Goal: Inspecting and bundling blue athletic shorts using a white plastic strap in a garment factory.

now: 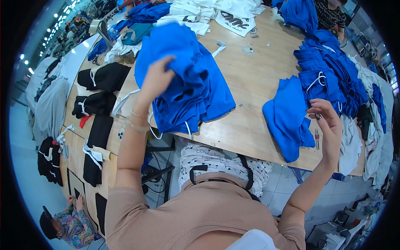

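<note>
Watching from far away, I saw the left hand [157,81] at the blue pile [193,89], which lay near the front edge of the desk [262,62], left of the middle. Its fingers were bent against the fabric, and I could not tell if they gripped it or only pressed on it. The pile looked soft and matte; its top was bunched and blurred, while the lower layers lay flatter and wider. White cords [187,128] came out below, thin and curved.

The right hand [329,125] was raised, its fingers half curled and apart, and I saw nothing between them. Just to its left a blue cloth [287,121] lay crumpled, long in shape, reaching to the front edge. A slim red tool [317,139] lay beside this cloth.

Behind the right hand rose a blue stack [329,71] in thick, wavy layers, with pale cloths [350,150] drooping next to it. To the left were black rolls [109,75], tied with white strips. At the far side, white cloths [235,21] were heaped loosely, one with black print. A clear disc [248,50] lay flat on the smooth wood. The left hand and wrist covered part of the pile's left side from me.
</note>
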Demonstrator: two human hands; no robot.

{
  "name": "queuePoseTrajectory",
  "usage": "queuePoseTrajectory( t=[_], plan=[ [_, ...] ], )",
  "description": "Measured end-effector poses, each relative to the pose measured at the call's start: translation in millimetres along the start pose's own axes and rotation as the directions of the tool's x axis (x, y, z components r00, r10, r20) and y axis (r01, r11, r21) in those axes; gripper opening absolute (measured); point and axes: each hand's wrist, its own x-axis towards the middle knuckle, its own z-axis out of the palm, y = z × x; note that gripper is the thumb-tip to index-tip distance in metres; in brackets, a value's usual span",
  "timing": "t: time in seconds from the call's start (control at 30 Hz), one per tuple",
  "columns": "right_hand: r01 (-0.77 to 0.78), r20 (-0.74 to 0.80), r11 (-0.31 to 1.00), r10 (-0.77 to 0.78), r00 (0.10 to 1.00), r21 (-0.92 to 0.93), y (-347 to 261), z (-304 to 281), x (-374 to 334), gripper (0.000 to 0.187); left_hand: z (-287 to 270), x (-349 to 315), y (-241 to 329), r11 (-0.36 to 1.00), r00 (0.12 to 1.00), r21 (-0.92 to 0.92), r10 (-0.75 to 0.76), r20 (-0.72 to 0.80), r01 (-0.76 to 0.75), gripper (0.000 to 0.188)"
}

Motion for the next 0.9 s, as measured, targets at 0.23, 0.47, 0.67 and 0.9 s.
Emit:
queuePoseTrajectory(
  t=[0.23,0.47,0.67,0.9],
  plan=[
    [-0.124,0.049,0.992,0.124,0.991,0.01,19.9,11.8,1.7,0.025,-26.1,4.7,36.0,0.929,0.799,-0.302,0.012,0.602,0.214,0.051],
    [-0.224,0.037,0.974,0.223,0.974,0.022,63.3,39.1,-0.4,0.024,83.7,26.3,-25.7,0.846,0.733,0.517,-0.27,0.625,-0.128,0.048],
    [-0.056,0.046,0.924,0.08,0.996,-0.379,101.4,91.7,9.8,0.045,93.0,46.3,-44.2,0.94,0.611,0.303,-0.149,0.777,-0.156,0.046],
    [0.202,0.19,0.635,-0.088,0.978,-0.746,144.9,196.9,110.7,0.068,94.1,131.1,-15.3,0.793,0.886,0.586,-0.141,0.442,-0.166,0.037]
  ],
)
